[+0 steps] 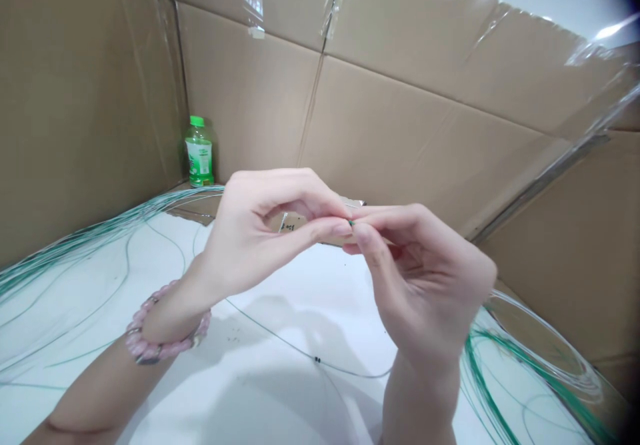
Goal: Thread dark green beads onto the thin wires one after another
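Nearest, the person wore a pink beaded bracelet (145,348) on the left wrist. On the white table (325,285), a thin dark cord (273,331) ran rightward below the hands, with two tiny dark pieces (317,360) on it. Above the table, the left hand (245,238) and the right hand (435,272) met tip to tip, fingers of both pinched on a small green piece (351,223), mostly hidden between them. Green strands (493,382) lay at the right beside a pale coil (575,372); more thin strands (100,235) spread at the left. Farther off, a green-capped bottle (199,155) stood before cardboard walls (400,98).
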